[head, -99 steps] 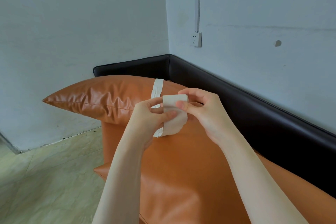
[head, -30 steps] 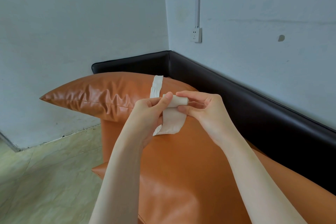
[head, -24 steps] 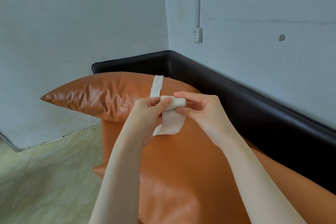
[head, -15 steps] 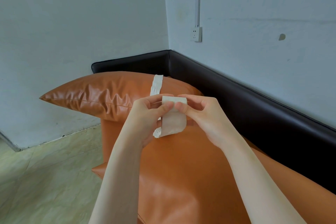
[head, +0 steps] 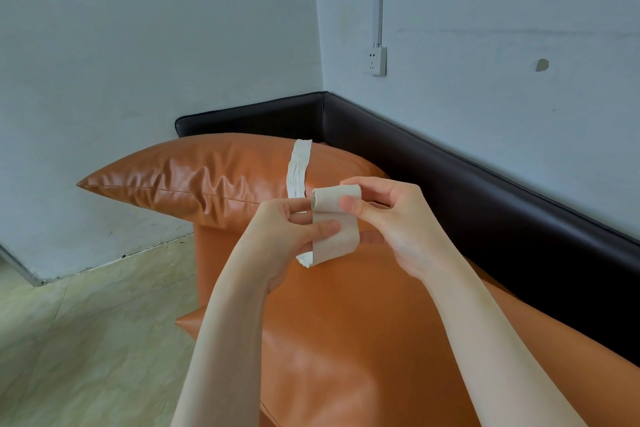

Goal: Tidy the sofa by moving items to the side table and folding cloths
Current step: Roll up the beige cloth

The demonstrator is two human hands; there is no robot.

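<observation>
Where the strip runs behind the left hand: its path between the pillow and the loose flap is hidden, so whether it is one piece cannot be told.
Cloth strip: a narrow white band lying over the orange leather pillow; its long axis runs away from the camera, its far end near the black sofa back.
Roll: the rolled-up end of the strip, held above the orange seat cushion; its long axis lies left to right, its spiral end facing left.
Loose flap: hangs down from the roll, its lower edge curled and twisted near the left wrist.
Right hand: fingers curled, thumb and fingertips pinching the right part of the roll; the far fingers are hidden behind it.
Left hand: thumb pressed on the flap's front, fingers curled behind it, pinching the cloth; the fingertips are partly hidden.
Cut off: both forearms and the seat cushion at the lower edge.
Wall: a white socket with a conduit rising out of view.
</observation>
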